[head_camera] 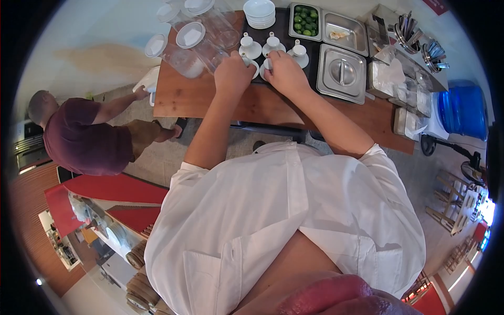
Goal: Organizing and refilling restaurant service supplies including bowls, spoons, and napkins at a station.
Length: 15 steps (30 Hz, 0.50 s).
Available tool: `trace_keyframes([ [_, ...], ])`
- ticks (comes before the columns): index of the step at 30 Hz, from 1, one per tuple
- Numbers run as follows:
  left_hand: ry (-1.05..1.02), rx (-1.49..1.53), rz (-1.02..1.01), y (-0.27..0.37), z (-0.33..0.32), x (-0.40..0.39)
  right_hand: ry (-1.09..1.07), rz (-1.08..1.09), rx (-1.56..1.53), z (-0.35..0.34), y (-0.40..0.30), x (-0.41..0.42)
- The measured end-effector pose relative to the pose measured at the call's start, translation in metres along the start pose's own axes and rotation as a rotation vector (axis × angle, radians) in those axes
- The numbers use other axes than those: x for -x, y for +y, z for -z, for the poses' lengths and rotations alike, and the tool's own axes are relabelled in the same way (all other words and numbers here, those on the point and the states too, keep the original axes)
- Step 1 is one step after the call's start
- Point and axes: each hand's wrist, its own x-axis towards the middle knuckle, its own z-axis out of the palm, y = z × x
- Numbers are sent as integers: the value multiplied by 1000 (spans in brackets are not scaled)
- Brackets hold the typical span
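On a dark mat (pixel 282 23) over a wooden table stand several small white lidded pots on white saucers, in two rows. My left hand (pixel 235 71) is at the near left pot (pixel 247 62), its fingers around the top. The near right pot (pixel 267 64) is at the fingers of my right hand (pixel 285 70), which partly hides it. Behind them are the far left pot (pixel 247 41), the far middle pot (pixel 272 40) and the far right pot (pixel 299 49). Whether either hand bears a pot's weight cannot be seen.
Clear lidded jars (pixel 212 51) stand left, stacked white dishes (pixel 260 13) behind. To the right are a steel pan of limes (pixel 305 21), an open steel pan (pixel 344 31), a lidded pan (pixel 341 73), cutlery holders (pixel 407 33) and plastic-wrapped boxes (pixel 388 76). Another person (pixel 86 130) is at left.
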Motion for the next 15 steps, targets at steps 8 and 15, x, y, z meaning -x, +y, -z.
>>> trace_keyframes([
  [8, -74, -29, 32, 2, 1, 7, 41, 16, 1, 0, 10, 4],
  [15, 139, 154, -101, -23, -19, 16, 68, 13, -52, 8, -2, 2],
])
